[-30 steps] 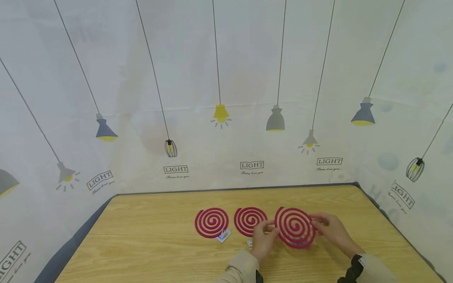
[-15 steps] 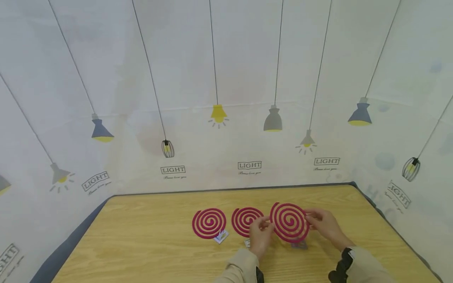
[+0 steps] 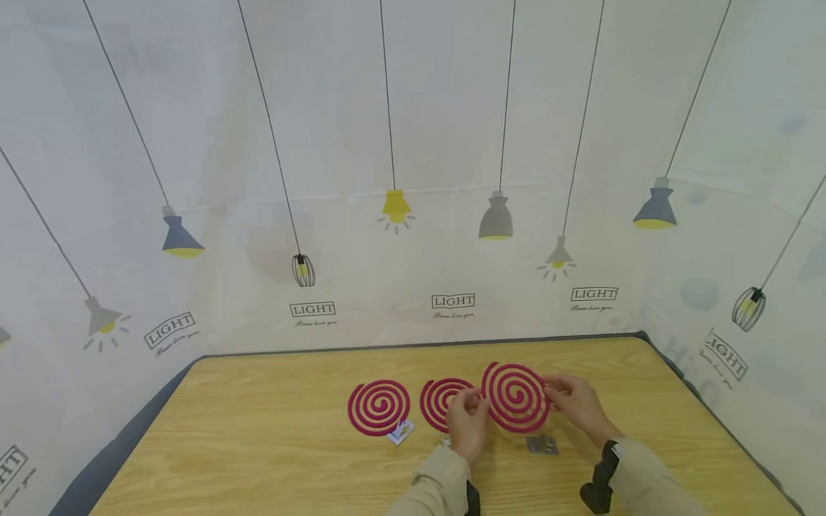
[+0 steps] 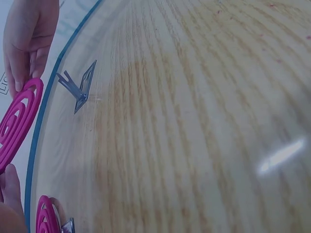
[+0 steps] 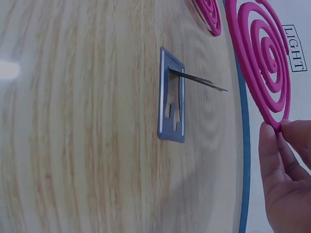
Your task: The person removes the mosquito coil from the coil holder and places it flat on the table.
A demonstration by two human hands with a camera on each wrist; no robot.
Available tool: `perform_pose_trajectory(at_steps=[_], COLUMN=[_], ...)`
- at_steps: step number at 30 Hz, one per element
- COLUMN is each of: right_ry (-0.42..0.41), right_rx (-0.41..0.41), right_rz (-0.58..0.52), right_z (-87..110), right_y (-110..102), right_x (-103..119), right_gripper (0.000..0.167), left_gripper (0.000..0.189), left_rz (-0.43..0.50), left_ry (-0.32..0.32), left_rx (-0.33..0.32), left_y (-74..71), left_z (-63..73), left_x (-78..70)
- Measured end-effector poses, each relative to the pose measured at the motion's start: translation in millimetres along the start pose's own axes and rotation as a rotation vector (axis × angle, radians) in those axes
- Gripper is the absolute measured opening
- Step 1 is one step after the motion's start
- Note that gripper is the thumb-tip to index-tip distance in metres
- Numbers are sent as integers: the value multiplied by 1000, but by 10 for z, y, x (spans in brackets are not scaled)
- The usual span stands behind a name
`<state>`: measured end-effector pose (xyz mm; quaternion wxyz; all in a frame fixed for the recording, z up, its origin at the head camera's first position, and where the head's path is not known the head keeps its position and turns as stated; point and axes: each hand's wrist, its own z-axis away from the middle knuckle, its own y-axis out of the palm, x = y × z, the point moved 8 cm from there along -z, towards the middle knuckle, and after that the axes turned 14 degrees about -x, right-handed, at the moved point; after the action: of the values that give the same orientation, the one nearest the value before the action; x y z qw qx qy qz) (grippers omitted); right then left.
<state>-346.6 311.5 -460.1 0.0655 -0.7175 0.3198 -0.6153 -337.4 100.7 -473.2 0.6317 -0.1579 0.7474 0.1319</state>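
Observation:
A magenta mosquito coil [image 3: 518, 396] is held up above the table, tilted toward me, with its spiral facing the head camera. My left hand [image 3: 467, 424] pinches its left rim, and my right hand [image 3: 578, 407] pinches the right rim between thumb and fingers. Beneath the coil, a flat metal coil stand [image 5: 163, 111] lies on the table, its bent-up prongs rising clear of the coil. A second coil [image 3: 434, 405] is partly hidden behind my left hand. Farther left sits a third coil [image 3: 379, 405] above its own metal stand [image 3: 401, 432].
The wood-grain table [image 3: 258, 430] has a dark blue edge along its back. Behind it hangs a pale cloth backdrop [image 3: 361, 272] printed with lamps and lettering. A small part of another stand [image 3: 447, 441] shows beside my left wrist.
Both hands have lifted the held coil and moved it slightly left. The metal stand below it, mostly covered before, now shows in the head view. The other coils stay in place.

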Motion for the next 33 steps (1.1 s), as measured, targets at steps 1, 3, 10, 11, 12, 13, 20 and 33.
perform_pose_trajectory(at_steps=[1,3,10,11,12,13,20,33], right_ry=[-1,-6,18,18,22,21,28,-14], right_rx=[0,1,-11,-13,-13,-13,-20,-34], right_rz=[-2,-11,6,7,5,5,-8,35], right_z=[-12,-32,-70,-73,-75,-77,-85,-85], right_y=[11,28,54,59,63,70,112,121], right_x=[2,11,-26,-35,-45,-55,-111,-140], right_gripper=[25,25,25,25,25,25,24,22], left_gripper=[16,17,23,23,23,24,26,27], left_rz=[1,-3,-8,-14,-19,-28,-76,-210], left_ry=[0,3,41,53,61,78,183,278], left_rx=[-5,-13,-24,-25,-22,-21,-1,-6], left_y=[5,17,71,76,80,82,98,132], left_z=[-10,-29,-54,-55,-55,-53,-41,-18], left_x=[-7,-17,-36,-40,-47,-58,-98,-59])
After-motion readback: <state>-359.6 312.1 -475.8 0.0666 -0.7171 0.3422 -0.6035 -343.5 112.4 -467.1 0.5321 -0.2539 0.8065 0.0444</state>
